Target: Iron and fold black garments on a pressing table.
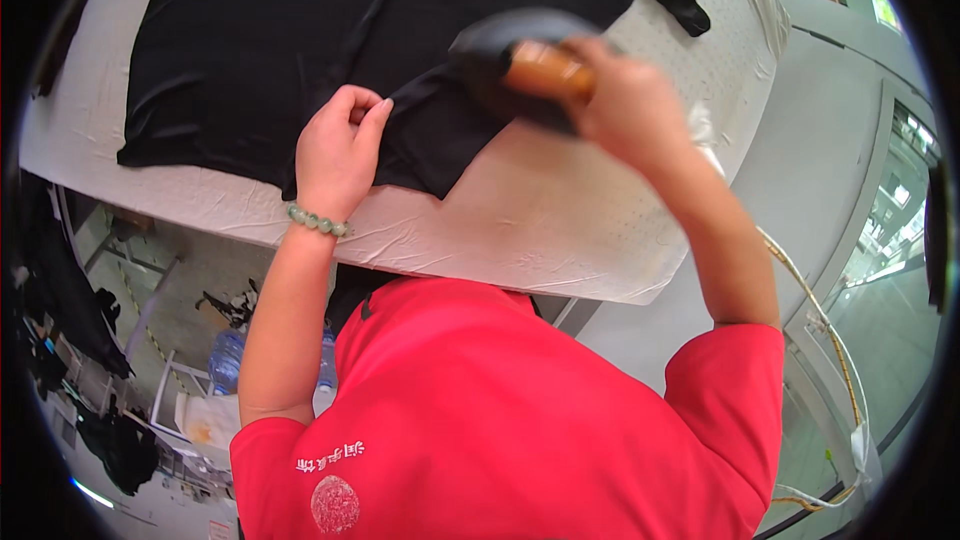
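Observation:
A black garment point(250, 50) lies spread over the pale, cloth-covered ironing table point(570, 220), with a few creases and folds in it. My left hand point(338, 150) is closed in a pinch on the garment near its front edge, thumb against the fingers. In my right hand point(640, 105) is a dark iron point(482, 48), gripped by its orange-brown handle. The iron is smeared by motion over the garment's right side, so I cannot tell whether its sole touches the cloth. A corner of the fabric points toward me between my hands.
A hose and cable point(838, 345) hang down at the right, beside a grey wall panel point(815, 105) and a glass door point(885, 240). Below the table at left are a blue plastic water bottle point(227, 362) and a metal-framed stand. Dark garments point(85, 300) hang at far left.

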`<state>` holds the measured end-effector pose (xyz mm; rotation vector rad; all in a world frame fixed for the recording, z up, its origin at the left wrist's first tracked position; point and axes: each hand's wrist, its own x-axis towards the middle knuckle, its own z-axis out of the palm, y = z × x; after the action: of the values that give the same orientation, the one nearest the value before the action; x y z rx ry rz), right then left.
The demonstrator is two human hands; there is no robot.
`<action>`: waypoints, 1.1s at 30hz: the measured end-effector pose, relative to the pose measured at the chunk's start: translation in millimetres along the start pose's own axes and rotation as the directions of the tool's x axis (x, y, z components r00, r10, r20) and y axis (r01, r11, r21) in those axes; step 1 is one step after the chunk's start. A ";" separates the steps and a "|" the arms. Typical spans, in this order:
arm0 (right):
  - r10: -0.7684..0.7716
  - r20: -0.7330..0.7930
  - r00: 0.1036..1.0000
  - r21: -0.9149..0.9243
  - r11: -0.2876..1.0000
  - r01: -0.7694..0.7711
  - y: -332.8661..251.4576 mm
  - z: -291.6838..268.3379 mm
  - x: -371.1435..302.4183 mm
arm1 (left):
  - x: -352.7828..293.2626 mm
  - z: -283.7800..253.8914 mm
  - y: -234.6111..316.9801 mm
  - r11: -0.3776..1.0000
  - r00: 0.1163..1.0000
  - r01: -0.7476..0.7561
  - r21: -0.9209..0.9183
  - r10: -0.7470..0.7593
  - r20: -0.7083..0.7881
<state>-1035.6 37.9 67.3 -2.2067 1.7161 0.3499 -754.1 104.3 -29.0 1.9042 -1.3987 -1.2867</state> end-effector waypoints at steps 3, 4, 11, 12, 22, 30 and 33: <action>-0.128 0.059 0.990 0.217 0.970 0.112 -3.3 14.7 -28.9 | -3.7 1.4 0.3 0.999 1.000 -0.018 0.027 0.018 0.006; -0.086 0.077 0.993 0.201 0.977 0.069 3.4 18.7 -35.8 | -7.0 2.8 3.0 0.998 0.998 -0.056 0.034 0.056 0.010; 0.651 -0.220 0.726 0.417 0.736 -0.534 115.2 53.6 -107.7 | -67.9 42.5 42.5 0.891 0.879 -0.435 -0.129 0.452 0.154; 0.642 -0.217 0.735 0.379 0.749 -0.543 129.0 61.3 -118.2 | -78.4 53.5 45.6 0.859 0.828 -0.506 -0.077 0.508 0.238; 0.623 -0.520 0.584 0.713 0.694 -0.104 38.4 124.2 -169.9 | -31.2 -90.1 -20.1 0.781 0.817 -0.516 0.351 0.572 -0.071; 0.495 0.318 0.809 0.887 0.145 -0.437 -69.3 159.4 -151.2 | 74.5 -335.9 -163.7 0.733 0.959 0.281 0.620 -0.192 -0.208; 0.596 0.184 0.781 0.913 0.191 -0.361 -32.8 120.5 -184.2 | 72.8 -359.3 -164.4 0.864 0.992 0.023 0.503 -0.082 0.096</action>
<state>-1048.8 257.0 30.8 -0.8072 1.9455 -0.6695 -357.2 43.0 -20.6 2.2382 -1.9007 -1.1446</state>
